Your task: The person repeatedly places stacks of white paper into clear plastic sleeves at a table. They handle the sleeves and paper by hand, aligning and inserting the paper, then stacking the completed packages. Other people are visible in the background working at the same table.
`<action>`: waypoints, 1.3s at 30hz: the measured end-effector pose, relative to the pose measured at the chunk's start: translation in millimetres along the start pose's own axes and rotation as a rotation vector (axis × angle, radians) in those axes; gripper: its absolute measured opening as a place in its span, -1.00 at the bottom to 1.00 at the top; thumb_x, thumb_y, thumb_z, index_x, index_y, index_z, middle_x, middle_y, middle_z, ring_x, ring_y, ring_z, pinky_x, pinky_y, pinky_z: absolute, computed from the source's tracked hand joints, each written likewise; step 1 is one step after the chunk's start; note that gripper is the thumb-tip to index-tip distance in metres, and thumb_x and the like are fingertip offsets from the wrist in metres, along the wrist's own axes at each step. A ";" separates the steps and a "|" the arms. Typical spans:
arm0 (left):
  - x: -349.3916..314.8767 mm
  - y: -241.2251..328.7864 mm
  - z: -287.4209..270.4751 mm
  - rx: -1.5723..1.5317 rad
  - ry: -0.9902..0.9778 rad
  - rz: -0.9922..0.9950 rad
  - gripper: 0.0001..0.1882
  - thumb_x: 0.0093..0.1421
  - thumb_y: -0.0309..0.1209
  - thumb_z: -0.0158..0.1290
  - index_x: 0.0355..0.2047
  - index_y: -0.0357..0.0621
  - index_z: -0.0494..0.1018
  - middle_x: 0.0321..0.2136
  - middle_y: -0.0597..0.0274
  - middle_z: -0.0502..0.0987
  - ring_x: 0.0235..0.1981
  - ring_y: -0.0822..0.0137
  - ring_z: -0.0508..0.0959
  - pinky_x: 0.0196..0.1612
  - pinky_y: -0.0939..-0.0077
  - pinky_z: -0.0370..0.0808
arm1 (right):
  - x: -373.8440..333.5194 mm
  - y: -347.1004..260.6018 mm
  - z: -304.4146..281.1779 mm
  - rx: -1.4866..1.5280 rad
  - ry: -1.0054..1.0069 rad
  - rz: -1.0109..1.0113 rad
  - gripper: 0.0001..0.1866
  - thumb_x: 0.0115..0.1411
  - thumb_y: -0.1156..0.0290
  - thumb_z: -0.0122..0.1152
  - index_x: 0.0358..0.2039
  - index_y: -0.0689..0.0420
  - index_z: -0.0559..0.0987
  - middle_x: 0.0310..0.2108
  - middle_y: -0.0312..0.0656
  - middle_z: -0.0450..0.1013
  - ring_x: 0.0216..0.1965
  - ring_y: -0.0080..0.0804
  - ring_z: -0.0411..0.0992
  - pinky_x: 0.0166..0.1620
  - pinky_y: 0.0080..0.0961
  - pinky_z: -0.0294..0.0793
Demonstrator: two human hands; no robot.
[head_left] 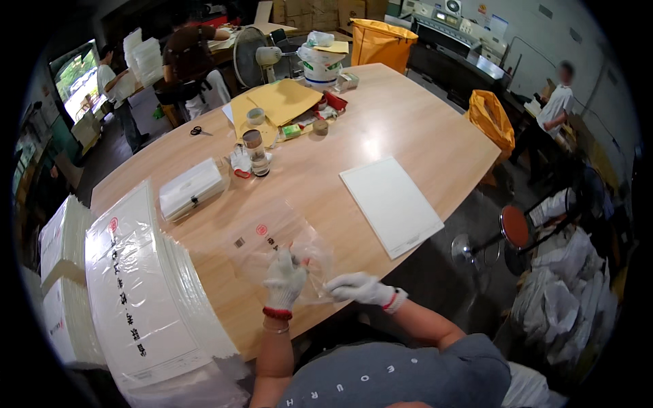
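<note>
A clear plastic bag (279, 221) with red and black print lies on the wooden table in front of me. My left hand (286, 277), in a white knit glove with a red cuff, is closed on the bag near its opening. My right hand (362, 290), gloved the same way, pinches the bag's edge at the table's near side. To the right of the bag, a flat white pad of paper (391, 204) lies by the table's edge. On the left stands a tall stack of paper packs in clear bags (136, 285).
A clipped bundle of clear bags (194, 190), a glass jar (258, 160), scissors (196, 130) and yellow envelopes (289, 102) lie farther back. A fan (253, 58) and a white bucket (320, 66) stand beyond. Right are a red stool (514, 227) and an orange bag (490, 122). Several people work around.
</note>
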State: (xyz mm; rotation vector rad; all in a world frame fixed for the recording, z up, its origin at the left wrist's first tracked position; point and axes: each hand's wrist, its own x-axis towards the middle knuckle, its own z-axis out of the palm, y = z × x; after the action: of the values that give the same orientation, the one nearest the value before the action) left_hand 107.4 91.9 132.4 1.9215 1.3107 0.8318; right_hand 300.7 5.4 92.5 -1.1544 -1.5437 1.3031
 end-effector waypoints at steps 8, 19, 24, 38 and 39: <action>-85.8 22.7 22.0 -0.017 0.591 0.362 -0.57 -0.08 -0.47 0.18 -0.17 -0.26 0.34 -0.25 -0.02 0.41 -0.33 0.08 0.45 -0.24 0.40 0.41 | -69.2 110.0 -145.5 -1.305 0.459 -0.059 -0.48 -0.07 0.21 0.20 -0.08 0.13 0.35 -0.09 0.02 0.27 0.01 -0.06 0.18 0.01 -0.16 0.21; -29.2 12.1 257.6 -1.656 -0.516 -0.960 -0.75 0.18 -0.34 -0.07 -0.15 -0.17 0.37 -0.28 0.19 0.46 -0.24 0.33 0.44 -0.12 0.47 0.39 | -107.0 30.7 -154.5 -0.856 -0.021 -0.095 -0.85 0.01 0.35 0.10 -0.44 0.13 0.52 -0.45 -0.02 0.43 -0.40 -0.05 0.42 -0.30 -0.27 0.42; -24.3 29.0 201.3 -0.295 -0.658 -0.493 -0.55 -0.03 -0.52 -0.04 -0.08 -0.41 0.28 -0.24 0.06 0.44 -0.16 0.25 0.42 -0.07 0.41 0.35 | -144.9 126.6 -226.0 0.182 0.286 0.289 -0.57 0.15 0.08 -0.02 -0.26 0.24 0.48 -0.30 0.01 0.44 -0.26 -0.21 0.43 -0.16 -0.27 0.43; -65.6 87.1 91.4 0.726 0.355 0.273 -0.28 0.00 -0.24 0.04 0.14 -0.27 0.08 0.02 -0.30 0.16 0.04 -0.25 0.18 0.06 -0.09 0.13 | -135.2 51.3 -118.0 -0.266 0.407 -0.092 -0.75 -0.04 0.43 0.15 -0.29 0.15 0.54 -0.30 -0.08 0.48 -0.32 -0.25 0.47 -0.30 -0.43 0.44; -50.4 79.1 67.4 0.851 0.656 0.281 -0.31 0.00 -0.27 0.05 0.12 -0.27 0.10 0.00 -0.28 0.19 0.03 -0.22 0.20 0.04 -0.07 0.17 | -142.7 40.6 -115.6 -0.301 0.365 -0.115 -0.76 -0.06 0.44 0.14 -0.31 0.12 0.54 -0.31 -0.08 0.47 -0.32 -0.22 0.47 -0.32 -0.42 0.44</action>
State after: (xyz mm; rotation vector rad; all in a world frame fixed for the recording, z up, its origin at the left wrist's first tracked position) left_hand 187.9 10.9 149.9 2.6549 2.0456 1.2458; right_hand 455.3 -99.0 68.5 -1.3794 -1.5346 0.7481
